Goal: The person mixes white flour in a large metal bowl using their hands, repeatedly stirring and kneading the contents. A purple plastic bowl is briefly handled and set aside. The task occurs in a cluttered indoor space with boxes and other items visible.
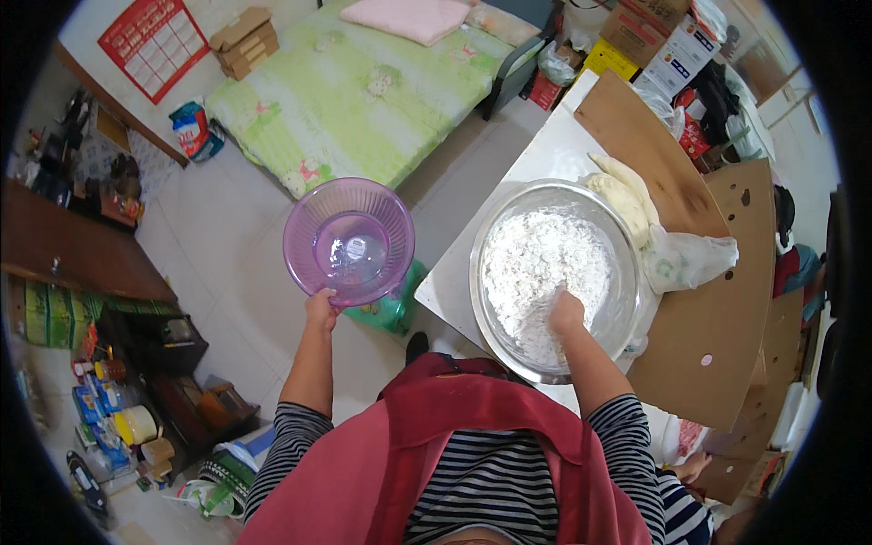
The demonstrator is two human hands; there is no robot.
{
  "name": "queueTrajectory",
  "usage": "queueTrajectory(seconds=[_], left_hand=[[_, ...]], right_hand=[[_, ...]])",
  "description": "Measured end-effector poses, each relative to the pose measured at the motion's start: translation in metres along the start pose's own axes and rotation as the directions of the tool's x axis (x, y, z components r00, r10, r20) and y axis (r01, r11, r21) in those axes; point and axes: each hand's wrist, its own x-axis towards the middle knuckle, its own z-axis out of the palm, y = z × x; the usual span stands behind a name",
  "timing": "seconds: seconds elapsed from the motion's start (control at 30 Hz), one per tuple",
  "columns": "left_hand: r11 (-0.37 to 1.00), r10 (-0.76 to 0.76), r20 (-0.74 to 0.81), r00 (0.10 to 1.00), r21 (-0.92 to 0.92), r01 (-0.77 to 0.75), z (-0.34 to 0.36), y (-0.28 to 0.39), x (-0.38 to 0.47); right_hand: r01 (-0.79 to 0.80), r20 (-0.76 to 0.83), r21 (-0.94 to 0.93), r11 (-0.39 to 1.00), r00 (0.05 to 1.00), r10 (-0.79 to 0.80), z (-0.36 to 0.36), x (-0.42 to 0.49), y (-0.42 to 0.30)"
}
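Observation:
My left hand (321, 310) grips the near rim of a translucent purple plastic basin (306, 231), held over the floor left of a white table. A pale label shows at the basin's bottom. On the table stands a wide stainless steel bowl (487, 334) with white, crumbly flour (538, 252) in it. My right hand (567, 313) reaches into that bowl, blurred, its fingers partly hidden at the flour. Against the bowl's far right side lie pale dough pieces (623, 197) and a crumpled clear plastic bag (688, 259).
The white table (449, 286) carries a brown board (654, 150) and cardboard sheets (708, 340) along its right. Below the purple basin is a green plastic item (388, 310). A bed (368, 88) stands ahead. At lower right another person's hand (693, 469) rests near the cardboard.

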Motion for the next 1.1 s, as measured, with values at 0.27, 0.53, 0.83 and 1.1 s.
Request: queueTrajectory(seconds=[0.27,0.53,0.83,1.1], left_hand=[[0.943,0.224,0.260,0.939,0.186,-0.277,0.099,0.106,-0.099],[0.864,0.262,0.412,0.873,0.302,-0.402,0.184,0.124,-0.195],[0.800,0.326,0.551,0.768,0.272,-0.535,0.261,0.093,-0.233],[0.651,0.403,0.596,0.695,0.347,-0.675,0.302,0.081,-0.263]], right_hand=[[0.101,-0.045,0.048,0.994,0.994,-0.099,0.003,-0.005,0.006],[0.278,-0.009,0.404,0.871,0.954,-0.300,0.008,0.011,0.042],[0.130,-0.205,0.693,0.709,0.979,0.021,0.052,0.027,0.078],[0.175,-0.278,0.671,0.720,0.960,0.026,-0.002,-0.038,0.062]])
